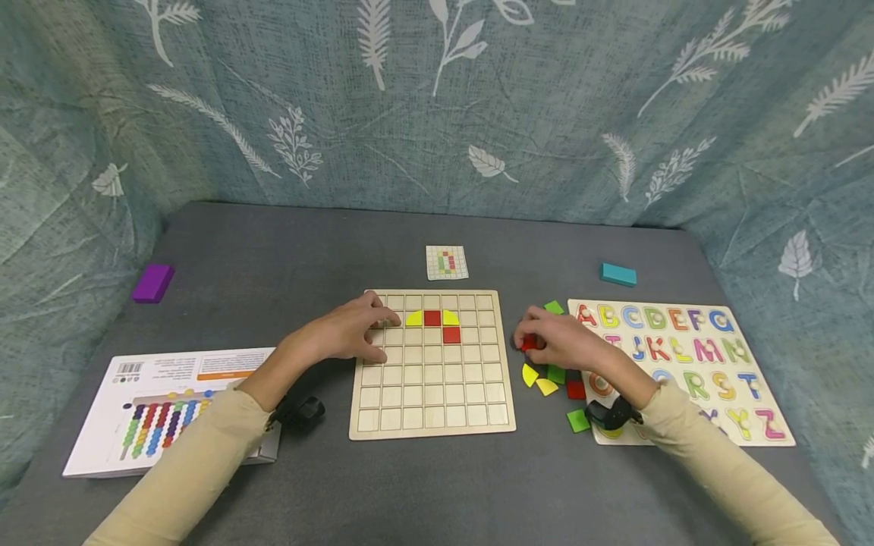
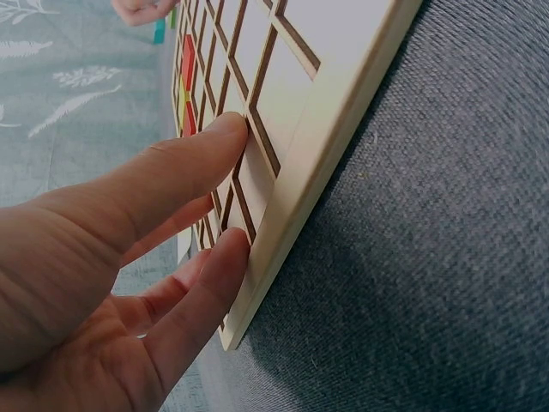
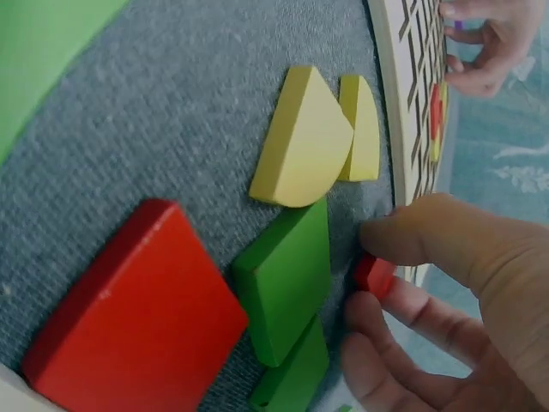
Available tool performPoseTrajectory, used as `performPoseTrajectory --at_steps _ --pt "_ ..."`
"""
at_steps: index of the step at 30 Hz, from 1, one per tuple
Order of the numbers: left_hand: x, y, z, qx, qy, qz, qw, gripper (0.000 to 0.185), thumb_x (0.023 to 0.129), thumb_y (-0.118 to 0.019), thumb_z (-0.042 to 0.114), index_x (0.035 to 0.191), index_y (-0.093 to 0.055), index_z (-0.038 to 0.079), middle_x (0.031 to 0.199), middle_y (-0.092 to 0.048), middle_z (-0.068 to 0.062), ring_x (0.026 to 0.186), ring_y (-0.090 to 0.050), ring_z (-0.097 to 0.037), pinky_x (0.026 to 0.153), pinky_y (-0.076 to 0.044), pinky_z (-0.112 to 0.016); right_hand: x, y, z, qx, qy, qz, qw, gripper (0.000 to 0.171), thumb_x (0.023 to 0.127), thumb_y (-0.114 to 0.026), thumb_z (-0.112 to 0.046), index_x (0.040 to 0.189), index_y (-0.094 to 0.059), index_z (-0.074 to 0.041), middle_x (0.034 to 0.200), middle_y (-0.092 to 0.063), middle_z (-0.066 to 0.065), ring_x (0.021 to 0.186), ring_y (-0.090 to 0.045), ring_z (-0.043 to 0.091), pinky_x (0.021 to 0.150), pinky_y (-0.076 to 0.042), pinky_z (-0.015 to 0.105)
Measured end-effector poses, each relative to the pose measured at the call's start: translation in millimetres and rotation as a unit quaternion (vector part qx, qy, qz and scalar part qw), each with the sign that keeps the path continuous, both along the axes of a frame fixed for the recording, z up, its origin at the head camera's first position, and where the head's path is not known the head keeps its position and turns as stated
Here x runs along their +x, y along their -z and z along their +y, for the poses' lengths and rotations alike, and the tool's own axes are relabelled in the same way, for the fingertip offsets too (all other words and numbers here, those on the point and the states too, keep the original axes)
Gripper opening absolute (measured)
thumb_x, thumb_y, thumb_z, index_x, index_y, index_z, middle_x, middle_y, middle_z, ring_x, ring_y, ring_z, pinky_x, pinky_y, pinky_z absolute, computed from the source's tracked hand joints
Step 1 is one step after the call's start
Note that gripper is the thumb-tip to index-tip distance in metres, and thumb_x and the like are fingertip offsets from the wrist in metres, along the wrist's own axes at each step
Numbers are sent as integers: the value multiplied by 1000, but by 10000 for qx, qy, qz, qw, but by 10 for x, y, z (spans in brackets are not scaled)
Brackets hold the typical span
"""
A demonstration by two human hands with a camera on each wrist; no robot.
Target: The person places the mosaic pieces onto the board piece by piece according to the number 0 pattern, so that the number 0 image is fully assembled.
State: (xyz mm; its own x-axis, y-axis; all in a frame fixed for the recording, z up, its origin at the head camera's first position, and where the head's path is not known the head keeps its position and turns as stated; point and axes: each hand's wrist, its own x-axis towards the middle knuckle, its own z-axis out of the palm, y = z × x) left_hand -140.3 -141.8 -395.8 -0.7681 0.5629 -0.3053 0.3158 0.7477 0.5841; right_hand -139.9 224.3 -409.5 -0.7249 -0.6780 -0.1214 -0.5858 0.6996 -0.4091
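A wooden grid board (image 1: 432, 425) lies at the table's middle, with two yellow quarter pieces and two red squares (image 1: 432, 318) set in its upper rows. My left hand (image 1: 355, 331) rests on the board's left edge, its fingers (image 2: 184, 167) straight on the cells. My right hand (image 1: 549, 341) sits just right of the board and pinches a small red piece (image 3: 375, 275) between thumb and fingers. Loose pieces lie under and beside that hand: two yellow quarter pieces (image 3: 309, 142), green ones (image 3: 283, 279) and a red square (image 3: 129, 313).
A pattern card (image 1: 447, 262) lies behind the board. An alphabet puzzle (image 1: 683, 356) is at the right, a teal block (image 1: 617, 274) behind it. At the left are a purple block (image 1: 153, 283) and a bead game box (image 1: 153, 409). Fabric walls surround the table.
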Motion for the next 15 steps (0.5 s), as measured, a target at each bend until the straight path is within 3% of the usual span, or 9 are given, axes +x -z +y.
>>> performPoseTrajectory --at_steps 15 --pt "2 0 -2 -22 54 -42 10000 53 82 -77 15 131 -58 6 116 -44 -13 82 -50 -16 73 -41 -28 10 -16 -263 -886 -72 323 9955 12 84 -73 -8 94 -70 -14 98 -56 1 76 -51 11 64 -42 23"
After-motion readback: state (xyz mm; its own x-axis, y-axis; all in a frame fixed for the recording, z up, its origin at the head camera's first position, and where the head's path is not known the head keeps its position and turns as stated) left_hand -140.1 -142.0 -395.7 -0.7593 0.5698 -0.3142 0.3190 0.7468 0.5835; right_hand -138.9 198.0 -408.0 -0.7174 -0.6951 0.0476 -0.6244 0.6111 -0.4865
